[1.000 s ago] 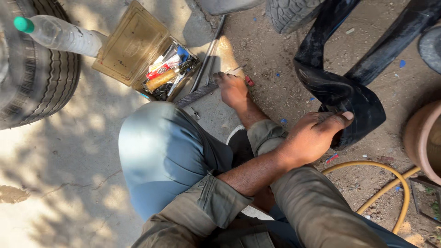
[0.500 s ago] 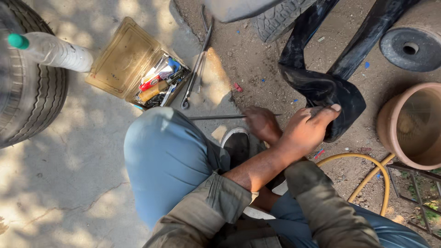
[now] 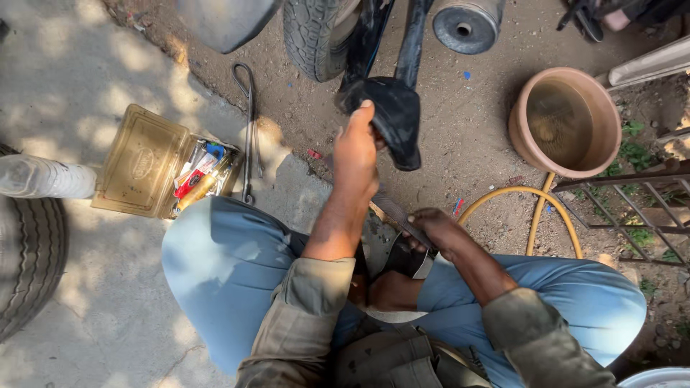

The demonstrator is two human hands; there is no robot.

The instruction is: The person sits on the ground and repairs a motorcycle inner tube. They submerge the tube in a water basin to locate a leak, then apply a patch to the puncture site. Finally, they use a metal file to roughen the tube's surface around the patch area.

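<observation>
Dappled sunlight falls on pale concrete beside bare brown dirt.

open tin of small tools, clay pot, yellow hose, tyre

Harsh dappled sunlight, leafy shadows across ground, sharp focus throughout.
</observation>
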